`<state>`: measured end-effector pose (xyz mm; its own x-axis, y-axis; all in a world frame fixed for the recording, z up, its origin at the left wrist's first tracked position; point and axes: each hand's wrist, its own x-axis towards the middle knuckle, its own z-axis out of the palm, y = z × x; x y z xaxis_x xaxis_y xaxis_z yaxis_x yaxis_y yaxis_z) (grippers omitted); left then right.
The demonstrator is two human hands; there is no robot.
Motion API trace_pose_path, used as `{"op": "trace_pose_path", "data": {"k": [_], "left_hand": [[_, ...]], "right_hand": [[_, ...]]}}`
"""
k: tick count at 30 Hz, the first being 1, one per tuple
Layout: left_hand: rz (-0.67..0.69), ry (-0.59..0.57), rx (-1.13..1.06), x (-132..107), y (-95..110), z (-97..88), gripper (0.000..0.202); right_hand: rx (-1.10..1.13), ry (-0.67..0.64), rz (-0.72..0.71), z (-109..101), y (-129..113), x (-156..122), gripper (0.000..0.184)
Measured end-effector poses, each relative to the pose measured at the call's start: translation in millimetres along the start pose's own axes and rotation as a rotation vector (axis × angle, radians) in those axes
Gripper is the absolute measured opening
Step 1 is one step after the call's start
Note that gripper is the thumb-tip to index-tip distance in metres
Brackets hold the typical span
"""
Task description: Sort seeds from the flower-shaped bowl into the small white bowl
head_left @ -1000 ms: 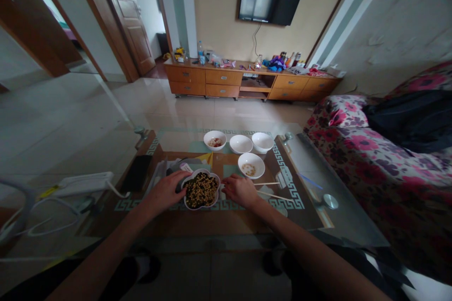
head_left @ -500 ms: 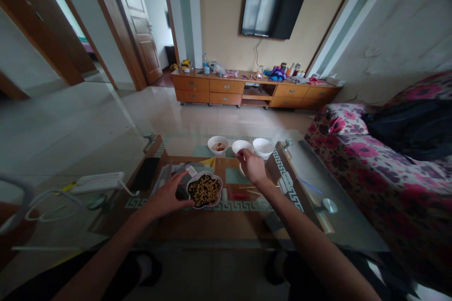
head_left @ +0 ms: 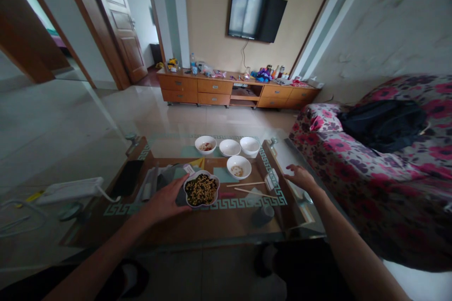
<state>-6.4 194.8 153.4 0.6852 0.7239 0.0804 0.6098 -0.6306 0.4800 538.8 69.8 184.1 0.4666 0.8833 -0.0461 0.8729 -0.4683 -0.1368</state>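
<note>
- Left hand (head_left: pixel 163 205) is laid open against one flower-shaped bowl (head_left: pixel 216 191) of beans (head_left: pixel 201 190) on the table (head_left: pixel 165 147).
- Right hand (head_left: pixel 301 178) is held open, empty, away from two chopsticks (head_left: pixel 247 184).
- Four white bowls (head_left: pixel 229 147) are counted nearby.

A glossy ceramic bowl (head_left: pixel 212 178) sits on a smooth glass tabletop (head_left: pixel 169 146).

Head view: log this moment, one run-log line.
left hand: against lobed bowl of beans | right hand: open, over glass tabletop edge | chopsticks: right of bowl
</note>
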Motion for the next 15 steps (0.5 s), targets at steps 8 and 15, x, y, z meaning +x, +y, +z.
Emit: {"op": "trace_pose_path", "data": {"k": [8, 15], "left_hand": [[0.437, 0.15, 0.148, 30.3, 115.1, 23.0, 0.045], [0.366, -0.061, 0.488, 111.6, 194.6, 135.1, 0.039]], "right_hand": [[0.066, -0.005, 0.025, 31.7, 32.2, -2.3, 0.016], [0.268, 0.139, -0.204, -3.4, 1.4, -2.9, 0.034]]}}
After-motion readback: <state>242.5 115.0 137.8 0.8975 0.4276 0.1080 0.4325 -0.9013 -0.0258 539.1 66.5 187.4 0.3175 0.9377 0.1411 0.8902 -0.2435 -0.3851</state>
